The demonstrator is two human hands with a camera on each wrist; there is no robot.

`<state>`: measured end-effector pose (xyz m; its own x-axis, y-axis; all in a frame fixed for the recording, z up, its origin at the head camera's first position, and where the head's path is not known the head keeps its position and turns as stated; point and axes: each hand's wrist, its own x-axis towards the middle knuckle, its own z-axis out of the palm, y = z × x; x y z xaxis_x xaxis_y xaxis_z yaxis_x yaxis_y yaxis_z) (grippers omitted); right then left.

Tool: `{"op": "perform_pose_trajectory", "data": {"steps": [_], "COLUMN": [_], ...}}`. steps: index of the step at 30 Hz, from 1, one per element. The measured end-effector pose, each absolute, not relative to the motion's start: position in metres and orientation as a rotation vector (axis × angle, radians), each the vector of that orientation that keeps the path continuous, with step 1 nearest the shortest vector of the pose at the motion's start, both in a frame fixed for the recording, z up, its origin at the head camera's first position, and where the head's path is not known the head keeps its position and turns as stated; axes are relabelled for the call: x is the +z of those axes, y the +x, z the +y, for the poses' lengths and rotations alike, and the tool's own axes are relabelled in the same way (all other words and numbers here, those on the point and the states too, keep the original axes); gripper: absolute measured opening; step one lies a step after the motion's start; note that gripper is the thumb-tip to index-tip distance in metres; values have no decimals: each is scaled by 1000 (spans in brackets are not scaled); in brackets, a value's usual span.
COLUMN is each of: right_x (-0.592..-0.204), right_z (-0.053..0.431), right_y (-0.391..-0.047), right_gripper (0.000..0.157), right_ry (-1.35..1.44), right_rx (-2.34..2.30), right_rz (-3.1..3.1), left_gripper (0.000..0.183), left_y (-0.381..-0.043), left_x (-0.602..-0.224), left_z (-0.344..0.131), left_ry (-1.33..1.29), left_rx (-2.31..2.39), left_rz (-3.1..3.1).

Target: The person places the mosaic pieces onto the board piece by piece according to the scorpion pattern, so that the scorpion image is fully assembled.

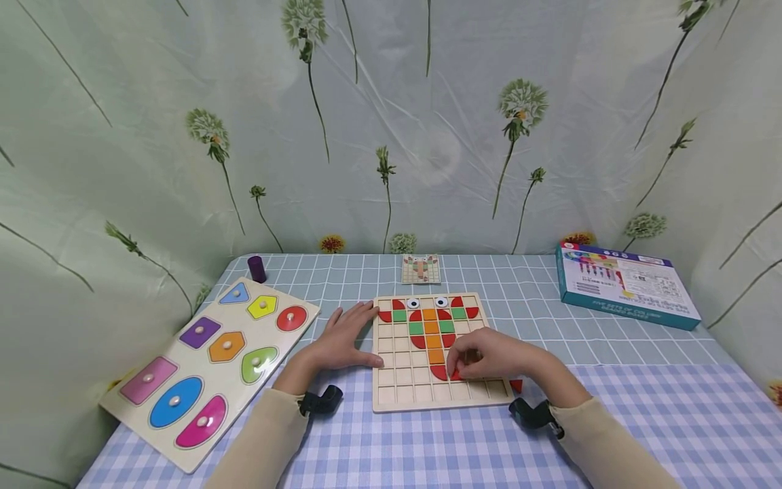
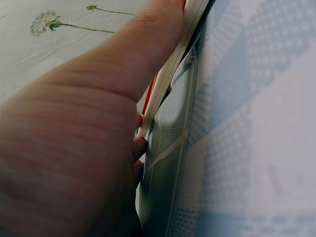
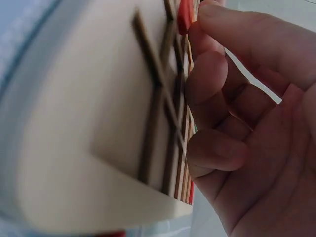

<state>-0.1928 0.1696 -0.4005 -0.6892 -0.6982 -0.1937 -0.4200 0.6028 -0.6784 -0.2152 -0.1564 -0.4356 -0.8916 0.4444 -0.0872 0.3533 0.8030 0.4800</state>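
Note:
A wooden grid board (image 1: 403, 396) lies on the table, with orange, green and red pieces and two eye pieces set in its cells. My left hand (image 1: 345, 341) rests at the board's left edge with fingers spread. In the left wrist view its thumb (image 2: 148, 44) lies along the board's side. With curled fingers my right hand (image 1: 493, 353) pinches a red piece (image 3: 184, 17) low on the board, beside the bottom of the orange column (image 1: 436, 356). Part of that piece is hidden by the fingers. Another red piece (image 1: 516, 386) lies by the board's right edge.
On the left is a shape-puzzle board (image 1: 235, 395) with knobbed pieces. A dark purple cylinder (image 1: 256, 269) stands behind it. A small pattern card (image 1: 421, 269) lies beyond the grid board, and a flat box (image 1: 626, 285) sits at the back right.

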Motion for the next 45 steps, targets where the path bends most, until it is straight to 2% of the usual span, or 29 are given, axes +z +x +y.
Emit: {"op": "perform_pose_trajectory", "data": {"steps": [16, 28, 45], "right_x": [-390, -398, -406], "right_z": [193, 233, 260], "right_y": [-197, -192, -182], "right_gripper": [9, 27, 30], "right_ry": [-796, -722, -722], "right_rx": [-898, -943, -895], "right_rz": [2415, 2487, 2418], "left_gripper": [106, 107, 107], "left_y": [-215, -216, -216], "left_x": [-436, -436, -436], "left_z": [-157, -157, -157], "left_ry": [625, 629, 608], "left_rx": [695, 688, 674], "left_rz": [2793, 2790, 2789]}}
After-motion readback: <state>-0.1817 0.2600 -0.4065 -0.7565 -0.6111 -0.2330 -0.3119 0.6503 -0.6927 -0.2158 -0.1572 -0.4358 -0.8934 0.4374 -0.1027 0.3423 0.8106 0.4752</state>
